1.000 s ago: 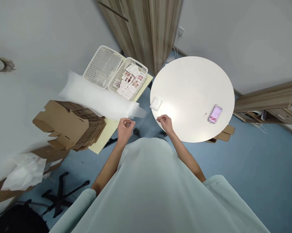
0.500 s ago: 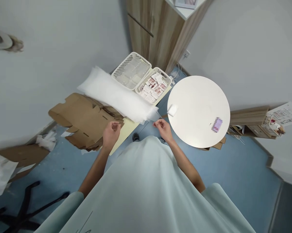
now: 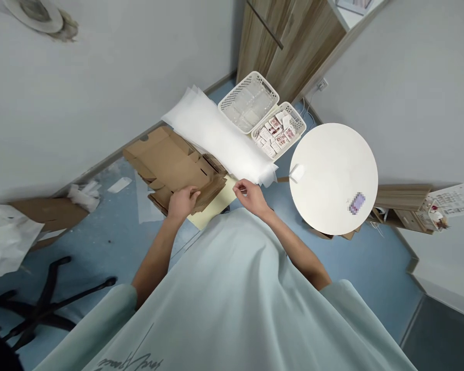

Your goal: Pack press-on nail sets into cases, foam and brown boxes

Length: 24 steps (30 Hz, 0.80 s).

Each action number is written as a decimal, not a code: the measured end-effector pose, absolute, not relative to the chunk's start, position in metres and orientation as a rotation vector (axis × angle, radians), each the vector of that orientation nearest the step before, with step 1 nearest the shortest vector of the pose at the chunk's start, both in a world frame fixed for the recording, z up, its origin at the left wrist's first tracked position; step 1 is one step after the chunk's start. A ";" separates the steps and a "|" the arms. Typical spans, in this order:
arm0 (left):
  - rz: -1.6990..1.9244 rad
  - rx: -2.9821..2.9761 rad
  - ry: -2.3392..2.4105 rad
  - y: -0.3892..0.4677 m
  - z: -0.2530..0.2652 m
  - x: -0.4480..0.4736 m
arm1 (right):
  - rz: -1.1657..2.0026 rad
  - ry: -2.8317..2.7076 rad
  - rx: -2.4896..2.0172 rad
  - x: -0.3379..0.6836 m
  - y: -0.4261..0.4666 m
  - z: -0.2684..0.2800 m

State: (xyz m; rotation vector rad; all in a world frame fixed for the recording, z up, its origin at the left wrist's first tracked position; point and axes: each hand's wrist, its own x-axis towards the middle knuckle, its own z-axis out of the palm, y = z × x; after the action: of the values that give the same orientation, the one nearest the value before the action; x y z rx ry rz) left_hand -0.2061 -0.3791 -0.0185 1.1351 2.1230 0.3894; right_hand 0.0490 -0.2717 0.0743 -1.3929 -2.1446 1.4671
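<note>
My left hand (image 3: 182,202) is closed, its fingers curled toward the thumb, over the near edge of a stack of flat brown cardboard boxes (image 3: 173,159). Whether it touches the cardboard I cannot tell. A short way to the right, my right hand (image 3: 252,197) has thumb and forefinger brought together. Anything between those fingertips is too small to make out. Just beyond the right hand lies a pile of white foam sheets (image 3: 220,134), overlapping the cardboard stack. A pale yellow board (image 3: 204,218) shows beneath the boxes, between the two hands.
Two white plastic baskets stand behind the sheets: one basket (image 3: 221,104) holds clear packets, the other basket (image 3: 303,127) printed cards. On the right is a round white table (image 3: 328,154) with a folded white piece (image 3: 296,173) and a blurred purple item (image 3: 357,203). A black chair base (image 3: 42,304) stands lower left.
The view has turned, shifting baskets, sheets and boxes rightward. My left hand is now over the cardboard's near edge, and my right hand has come slightly closer to it.
</note>
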 end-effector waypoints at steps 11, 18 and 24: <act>0.135 1.306 2.193 -0.368 -0.017 -0.190 | 1.122 -3.325 -1.136 -0.044 -0.272 0.033; 0.191 1.323 2.152 -0.372 -0.016 -0.189 | 1.157 -3.399 -1.243 -0.050 -0.268 0.021; 0.595 1.322 2.207 -0.393 0.020 -0.196 | 1.208 -3.343 -1.345 -0.045 -0.270 0.020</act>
State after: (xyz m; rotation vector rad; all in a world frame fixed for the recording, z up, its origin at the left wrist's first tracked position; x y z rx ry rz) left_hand -0.1958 -0.3934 0.0199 1.3222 2.2071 0.5953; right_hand -0.0451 -0.2702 0.0201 -1.3446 -3.3428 1.2081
